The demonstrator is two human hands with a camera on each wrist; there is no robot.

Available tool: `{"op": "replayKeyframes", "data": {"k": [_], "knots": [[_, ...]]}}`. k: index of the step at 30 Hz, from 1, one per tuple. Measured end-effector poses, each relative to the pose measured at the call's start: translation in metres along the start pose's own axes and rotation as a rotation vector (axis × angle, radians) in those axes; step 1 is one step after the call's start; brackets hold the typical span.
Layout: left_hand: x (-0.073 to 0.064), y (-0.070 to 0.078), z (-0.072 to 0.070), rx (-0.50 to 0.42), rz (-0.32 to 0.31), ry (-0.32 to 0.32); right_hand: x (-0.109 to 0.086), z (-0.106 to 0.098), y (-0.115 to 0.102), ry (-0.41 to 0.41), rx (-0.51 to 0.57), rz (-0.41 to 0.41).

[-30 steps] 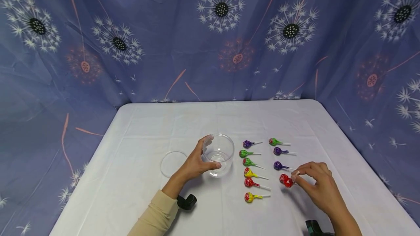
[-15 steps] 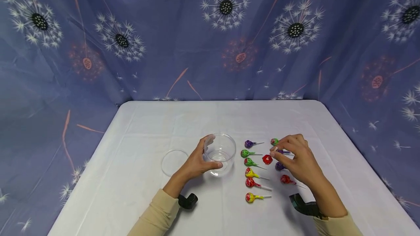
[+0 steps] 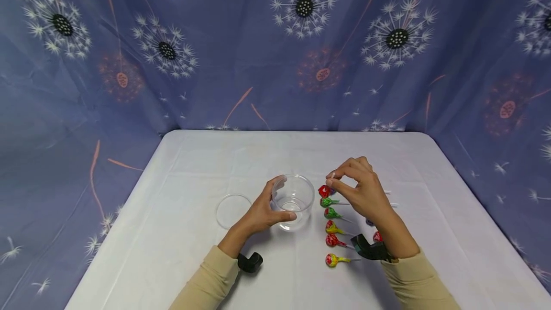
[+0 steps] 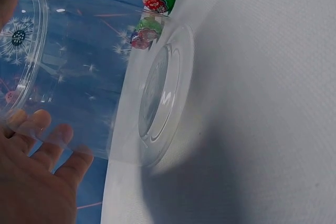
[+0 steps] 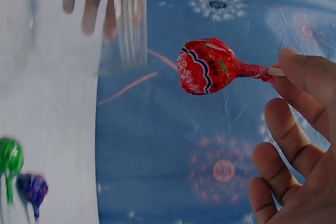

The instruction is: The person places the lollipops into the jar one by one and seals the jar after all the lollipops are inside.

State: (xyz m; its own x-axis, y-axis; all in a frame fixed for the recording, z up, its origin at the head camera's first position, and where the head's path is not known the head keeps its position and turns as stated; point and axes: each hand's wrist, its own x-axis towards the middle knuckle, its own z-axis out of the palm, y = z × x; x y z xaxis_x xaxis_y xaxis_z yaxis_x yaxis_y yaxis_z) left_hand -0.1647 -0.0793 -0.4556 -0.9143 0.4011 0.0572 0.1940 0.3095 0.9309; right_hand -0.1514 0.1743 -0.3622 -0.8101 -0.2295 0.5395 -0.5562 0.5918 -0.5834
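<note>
My left hand holds a clear plastic jar, thumb on the near side and fingers round the far left. The jar's mouth faces up and nothing shows inside; whether its base touches the table I cannot tell. To its right, my right hand pinches a red-wrapped lollipop by its white stick, wrapped head towards the jar. That head is just outside the rim, above the row of lollipops. In the right wrist view, the other right fingers are loosely curled and hold nothing.
A column of lollipops lies right of the jar, including a green one, a yellow one and a red one. Another red lollipop is partly hidden under my right arm. A clear round lid lies left of the jar.
My right hand has lifted the red lollipop from the right-hand column and carried it left and away from me, close to the jar. My left hand keeps its hold on the jar.
</note>
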Motion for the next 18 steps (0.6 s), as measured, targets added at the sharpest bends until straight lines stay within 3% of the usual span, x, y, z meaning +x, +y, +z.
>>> {"op": "replayKeyframes", "data": {"k": [8,18], "knots": [[-0.001,0.001,0.0,-0.001,-0.016,0.001,0.016,0.026,-0.008,-0.041,0.069,0.012],[-0.001,0.0,-0.002,-0.008,-0.008,-0.004,0.02,0.062,-0.006,-0.06,0.087,0.042]]}}
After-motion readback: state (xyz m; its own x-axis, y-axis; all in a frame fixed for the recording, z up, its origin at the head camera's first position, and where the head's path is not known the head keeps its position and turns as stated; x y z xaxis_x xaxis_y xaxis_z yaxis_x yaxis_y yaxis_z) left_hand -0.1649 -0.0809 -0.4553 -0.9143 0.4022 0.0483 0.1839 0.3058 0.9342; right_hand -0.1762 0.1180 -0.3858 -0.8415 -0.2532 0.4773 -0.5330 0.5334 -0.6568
